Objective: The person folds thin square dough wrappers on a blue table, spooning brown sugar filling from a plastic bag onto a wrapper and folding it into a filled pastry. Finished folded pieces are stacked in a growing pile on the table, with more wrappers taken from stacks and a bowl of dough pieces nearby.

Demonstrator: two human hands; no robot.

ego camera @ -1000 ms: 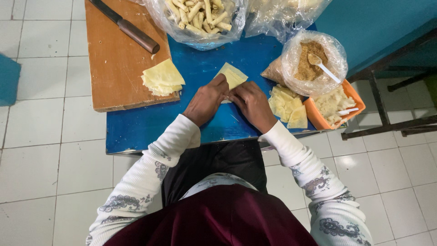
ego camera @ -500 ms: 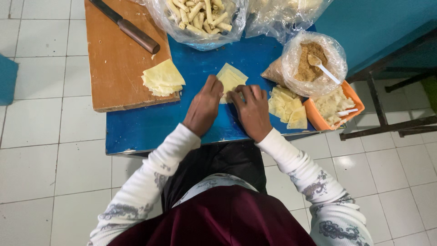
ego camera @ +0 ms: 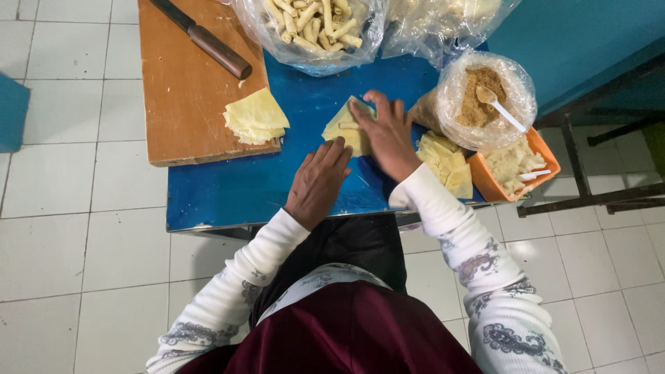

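Knife blade and top bags cropped

Both hands on pastry wrapper

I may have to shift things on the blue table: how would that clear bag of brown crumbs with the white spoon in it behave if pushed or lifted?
The bag of brown crumbs looks soft-sided, so it would probably sag and deform rather than slide as one piece. Its mouth is open, so tipping it could spill crumbs. The white spoon leans out loosely and may shift or fall if the bag is nudged.
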